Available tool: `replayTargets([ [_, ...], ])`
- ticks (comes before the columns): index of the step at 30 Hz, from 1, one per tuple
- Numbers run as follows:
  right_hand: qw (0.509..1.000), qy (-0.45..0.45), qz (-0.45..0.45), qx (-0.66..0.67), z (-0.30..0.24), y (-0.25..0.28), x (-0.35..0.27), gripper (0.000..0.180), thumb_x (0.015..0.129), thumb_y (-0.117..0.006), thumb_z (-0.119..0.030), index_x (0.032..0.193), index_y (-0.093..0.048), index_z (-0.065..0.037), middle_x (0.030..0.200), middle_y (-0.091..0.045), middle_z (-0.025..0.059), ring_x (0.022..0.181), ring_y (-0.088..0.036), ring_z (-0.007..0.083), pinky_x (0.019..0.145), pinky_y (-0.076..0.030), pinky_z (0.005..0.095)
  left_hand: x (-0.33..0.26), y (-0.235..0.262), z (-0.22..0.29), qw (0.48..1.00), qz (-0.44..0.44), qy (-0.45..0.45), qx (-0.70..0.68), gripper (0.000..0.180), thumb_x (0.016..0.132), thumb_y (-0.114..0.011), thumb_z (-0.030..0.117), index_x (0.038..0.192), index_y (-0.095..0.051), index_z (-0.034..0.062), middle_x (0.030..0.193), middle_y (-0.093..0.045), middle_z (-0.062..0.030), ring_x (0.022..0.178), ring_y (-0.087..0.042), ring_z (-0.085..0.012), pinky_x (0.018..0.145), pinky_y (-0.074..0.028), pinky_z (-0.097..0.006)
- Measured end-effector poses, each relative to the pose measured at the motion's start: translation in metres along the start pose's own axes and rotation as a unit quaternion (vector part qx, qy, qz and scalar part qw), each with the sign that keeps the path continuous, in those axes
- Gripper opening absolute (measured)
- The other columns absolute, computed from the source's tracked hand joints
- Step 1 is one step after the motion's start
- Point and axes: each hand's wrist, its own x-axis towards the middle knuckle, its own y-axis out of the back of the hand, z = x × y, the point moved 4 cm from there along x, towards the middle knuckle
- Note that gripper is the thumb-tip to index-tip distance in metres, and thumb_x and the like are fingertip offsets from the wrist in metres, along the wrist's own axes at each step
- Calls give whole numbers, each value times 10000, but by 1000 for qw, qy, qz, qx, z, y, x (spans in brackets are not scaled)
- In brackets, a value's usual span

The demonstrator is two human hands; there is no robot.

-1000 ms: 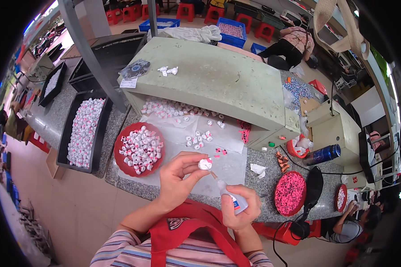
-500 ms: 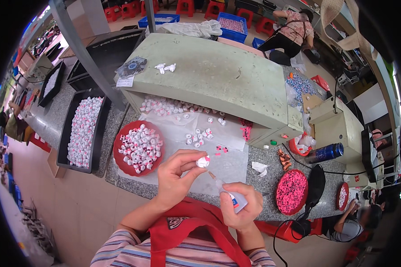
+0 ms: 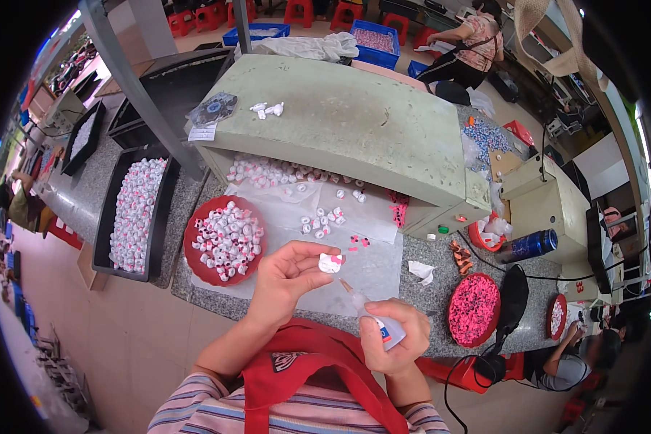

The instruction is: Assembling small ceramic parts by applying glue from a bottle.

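1. Glue could miss its mark: the left hand pinches a small white piece at its fingertips above the surface, while the right hand is clenched around a small squeeze bottle whose nozzle points up at the piece, a little short of it. A hard squeeze would likely flood the piece or wet the fingers.
2. Grip on the piece looks light; a push from the nozzle might knock it onto the clear sheet below.
3. A dropped piece could be lost among the loose ones near the red bowl.
4. Hard to make out: the piece's markings, the nozzle tip, and how full the bottle is; the right palm covers most of the bottle.
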Motion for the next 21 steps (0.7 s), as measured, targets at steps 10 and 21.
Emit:
replayTargets([
  [10,1000,9,6,4,2,3,0,167,646,-607,-22,800,-554,9,669,-605,109,518,-577,194,492,-449,262,-2,-2,1,999,-23,19,-39,327,683,-555,-138,991,-512,-36,1011,-582,-160,980,-568,-269,852,-453,-346],
  [21,1000,-11,-4,3,10,2,4,175,671,-611,-59,830,-574,2,664,-607,101,522,-581,174,489,-441,254,6,-1,-4,1000,-10,22,-19,317,689,-560,-129,991,-521,-41,990,-591,-152,983,-566,-249,851,-448,-329],
])
